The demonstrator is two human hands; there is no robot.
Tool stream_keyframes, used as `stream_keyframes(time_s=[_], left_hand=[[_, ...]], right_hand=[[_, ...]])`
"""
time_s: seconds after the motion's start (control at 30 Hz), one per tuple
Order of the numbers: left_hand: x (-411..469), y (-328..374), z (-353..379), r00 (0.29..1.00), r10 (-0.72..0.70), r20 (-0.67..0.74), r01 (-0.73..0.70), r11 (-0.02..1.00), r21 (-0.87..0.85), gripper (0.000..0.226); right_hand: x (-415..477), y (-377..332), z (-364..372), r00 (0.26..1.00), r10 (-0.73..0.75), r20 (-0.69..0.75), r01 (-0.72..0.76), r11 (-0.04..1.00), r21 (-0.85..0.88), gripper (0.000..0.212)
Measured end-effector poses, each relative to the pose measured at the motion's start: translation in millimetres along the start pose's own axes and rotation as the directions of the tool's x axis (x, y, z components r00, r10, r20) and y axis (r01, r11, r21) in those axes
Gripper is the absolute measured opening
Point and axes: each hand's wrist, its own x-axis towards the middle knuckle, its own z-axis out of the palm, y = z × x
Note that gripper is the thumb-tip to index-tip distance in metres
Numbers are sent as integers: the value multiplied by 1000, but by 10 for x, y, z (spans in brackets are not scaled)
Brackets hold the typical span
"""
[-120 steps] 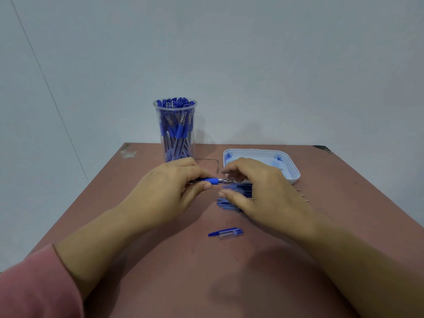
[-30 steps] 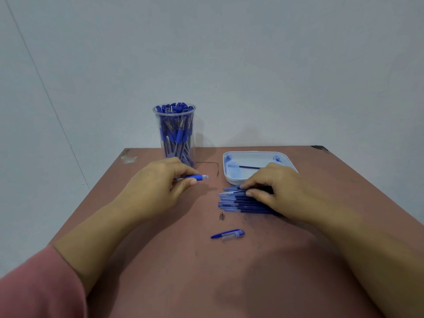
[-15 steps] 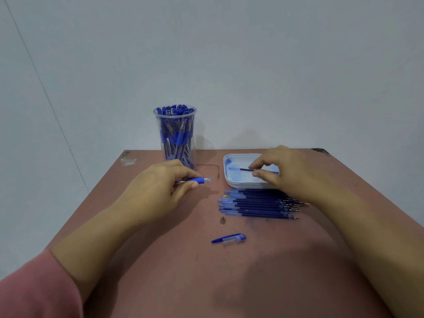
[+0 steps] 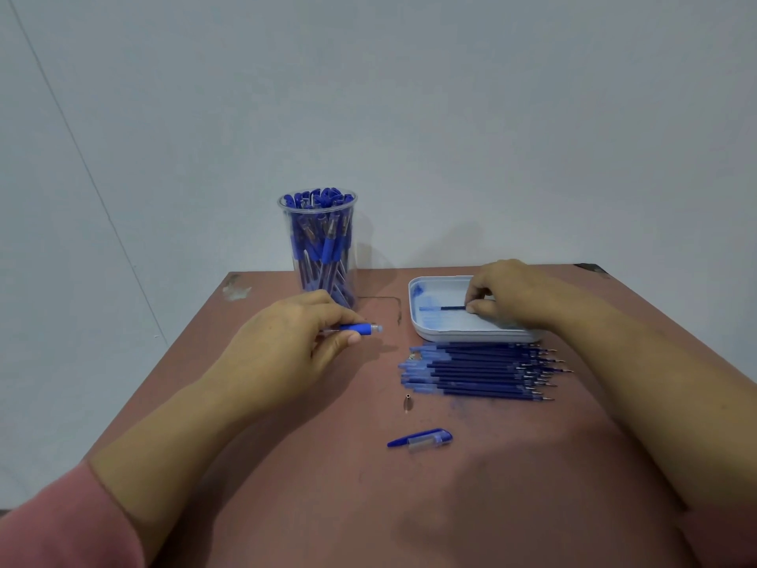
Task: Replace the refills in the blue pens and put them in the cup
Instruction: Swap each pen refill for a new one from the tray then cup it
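at the far left a pink sleeve (image 4: 61, 522) covers the left forearm. the left hand (image 4: 286, 350) curls round a blue pen barrel (image 4: 360, 329), its open end pointing right, low over the table (image 4: 327, 506). behind that hand the clear cup (image 4: 319, 248) stands upright near the table's far edge, crowded with blue pens. further right, a small metal tip (image 4: 408, 401) and a blue cap (image 4: 422, 438) lie loose on the table, apart from each other. then comes the pile of refills (image 4: 479, 371), side by side, long axes running left to right, metal points to the right, just in front of the white tray (image 4: 471, 336). the right hand (image 4: 516, 293) is over the tray, thumb and fingers pinching one end of a single refill (image 4: 450, 308) that lies in it, likely the spent one. the hands are well apart. the coming move, i judge, turns on the pile. it lies just nearer the person than the right hand, which is the closer hand. the refills run roughly in line with the barrel, so one could slide leftward into its open end.
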Motion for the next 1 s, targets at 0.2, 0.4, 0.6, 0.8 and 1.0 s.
stream_keyframes(time_s=[0.2, 0.4, 0.6, 0.8, 1.0], left_hand=[[2, 4, -25, 1000, -13, 5, 13, 1000, 4, 24], [-2, 34, -41, 1000, 10, -16, -10, 1000, -20, 23], [-12, 99, -49, 999, 13, -30, -16, 995, -94, 34], [-11, 100, -54, 999, 4, -38, -8, 996, -88, 21], [2, 95, -39, 1000, -8, -29, 6, 995, -98, 24]], right_hand=[[-225, -142, -172, 995, -29, -99, 41, 993, 114, 4], [-824, -457, -183, 960, -145, -240, 207, 945, 254, 23], [-967, -500, -28, 874, -176, -454, 337, 892, 302, 24], [-907, -524, 62, 902, -178, -393, 321, 885, 336, 22], [-879, -510, 80, 892, -176, -415, 325, 890, 320, 21]])
